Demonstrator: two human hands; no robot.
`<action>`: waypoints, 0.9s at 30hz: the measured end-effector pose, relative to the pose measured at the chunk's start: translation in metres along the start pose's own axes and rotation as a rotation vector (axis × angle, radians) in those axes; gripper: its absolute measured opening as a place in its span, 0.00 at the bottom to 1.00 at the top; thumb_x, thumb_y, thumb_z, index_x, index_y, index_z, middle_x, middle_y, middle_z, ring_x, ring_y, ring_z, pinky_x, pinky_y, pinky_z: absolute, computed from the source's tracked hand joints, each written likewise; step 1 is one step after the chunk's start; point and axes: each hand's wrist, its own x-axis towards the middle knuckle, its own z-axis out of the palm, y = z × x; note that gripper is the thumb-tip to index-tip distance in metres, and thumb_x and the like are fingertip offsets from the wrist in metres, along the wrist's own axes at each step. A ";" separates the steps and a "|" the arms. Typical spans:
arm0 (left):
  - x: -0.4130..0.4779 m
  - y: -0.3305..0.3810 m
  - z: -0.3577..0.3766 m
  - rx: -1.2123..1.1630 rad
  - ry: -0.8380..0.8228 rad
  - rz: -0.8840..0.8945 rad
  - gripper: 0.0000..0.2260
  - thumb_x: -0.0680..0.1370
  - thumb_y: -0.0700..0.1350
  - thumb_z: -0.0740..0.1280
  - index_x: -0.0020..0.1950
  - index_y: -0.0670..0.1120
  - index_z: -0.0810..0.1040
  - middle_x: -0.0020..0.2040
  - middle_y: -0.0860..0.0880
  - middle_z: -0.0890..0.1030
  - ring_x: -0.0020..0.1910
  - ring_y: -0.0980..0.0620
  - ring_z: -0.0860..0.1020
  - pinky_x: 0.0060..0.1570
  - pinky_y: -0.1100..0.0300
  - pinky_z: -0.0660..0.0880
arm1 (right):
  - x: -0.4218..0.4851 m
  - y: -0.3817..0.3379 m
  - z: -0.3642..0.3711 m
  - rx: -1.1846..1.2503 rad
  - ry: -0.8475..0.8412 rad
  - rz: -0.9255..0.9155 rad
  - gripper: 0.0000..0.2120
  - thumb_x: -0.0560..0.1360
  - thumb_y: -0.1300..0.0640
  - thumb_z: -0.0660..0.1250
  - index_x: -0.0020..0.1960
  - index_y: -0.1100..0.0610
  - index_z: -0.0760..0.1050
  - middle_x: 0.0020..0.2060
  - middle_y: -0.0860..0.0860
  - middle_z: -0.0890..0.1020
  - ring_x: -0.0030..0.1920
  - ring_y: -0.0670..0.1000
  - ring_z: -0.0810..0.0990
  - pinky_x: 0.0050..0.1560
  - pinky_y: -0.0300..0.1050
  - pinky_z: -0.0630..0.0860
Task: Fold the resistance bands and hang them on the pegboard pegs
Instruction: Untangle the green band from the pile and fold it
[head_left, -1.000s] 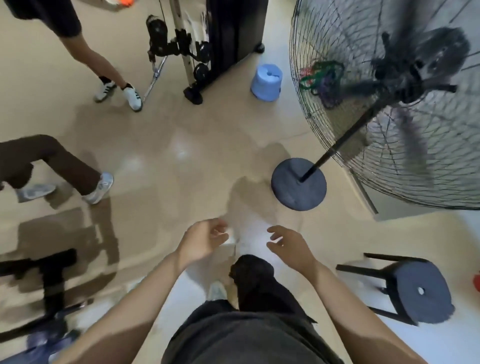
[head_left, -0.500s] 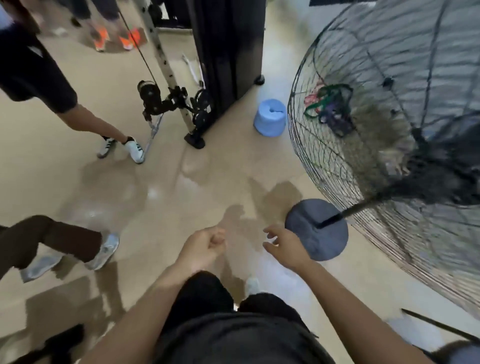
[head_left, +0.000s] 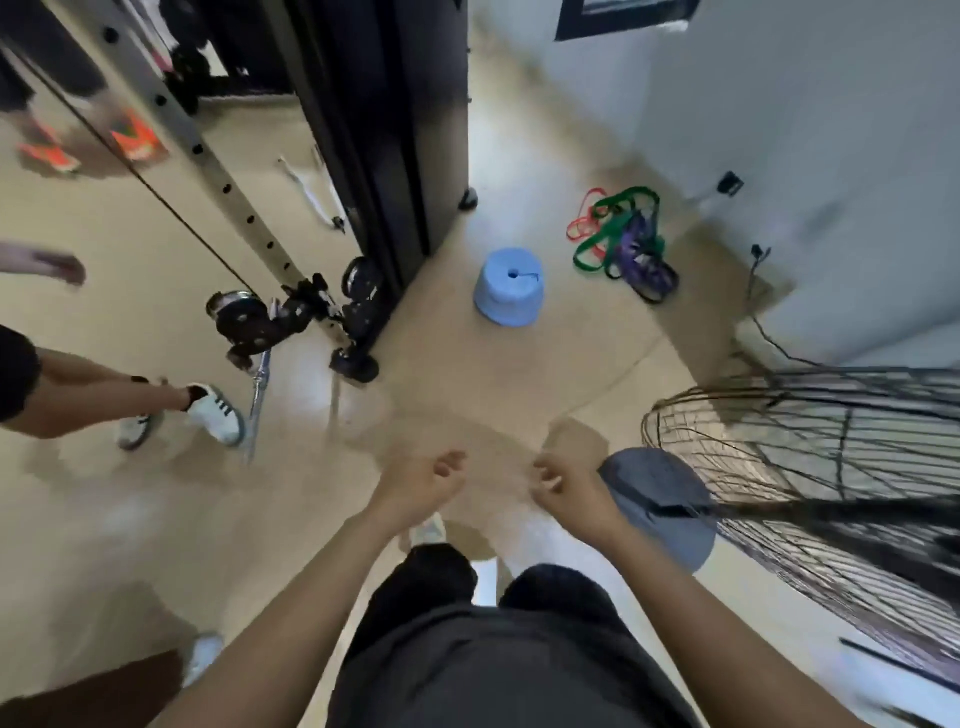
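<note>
A tangled heap of resistance bands (head_left: 621, 241), green, purple and red, lies on the floor by the white wall, far ahead and to the right. My left hand (head_left: 423, 480) and my right hand (head_left: 563, 486) hang out in front of me over the bare floor, fingers loosely curled, holding nothing. Both hands are well short of the bands. No pegboard shows in this view.
A light blue stool (head_left: 509, 293) stands between me and the bands. A large fan (head_left: 810, 467) with a round base (head_left: 660, 499) is close on my right. A black cable machine (head_left: 374, 156) rises ahead left. Another person's legs (head_left: 156, 405) are at left.
I have walked forward and my view has swung past the fan; the bands, earlier seen through its grille, now lie in open sight. Both hands stay empty in front of me.
</note>
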 end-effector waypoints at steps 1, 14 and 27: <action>0.019 0.007 -0.020 0.039 -0.027 0.017 0.12 0.77 0.50 0.69 0.60 0.58 0.80 0.52 0.59 0.82 0.51 0.60 0.81 0.42 0.71 0.73 | 0.014 -0.013 -0.003 0.005 0.006 0.014 0.20 0.77 0.50 0.69 0.68 0.50 0.74 0.55 0.49 0.80 0.49 0.50 0.81 0.48 0.43 0.74; 0.244 0.115 -0.157 0.330 -0.168 0.181 0.13 0.76 0.49 0.74 0.60 0.54 0.83 0.50 0.57 0.84 0.49 0.57 0.82 0.51 0.59 0.79 | 0.201 -0.084 -0.092 0.328 0.264 0.252 0.14 0.78 0.51 0.68 0.63 0.48 0.76 0.54 0.46 0.82 0.48 0.46 0.78 0.46 0.21 0.66; 0.431 0.261 -0.202 0.373 -0.330 0.253 0.12 0.77 0.48 0.73 0.60 0.54 0.83 0.49 0.58 0.85 0.49 0.58 0.83 0.54 0.51 0.81 | 0.306 -0.069 -0.200 0.567 0.406 0.472 0.17 0.78 0.54 0.68 0.66 0.54 0.77 0.55 0.51 0.83 0.47 0.48 0.77 0.40 0.20 0.66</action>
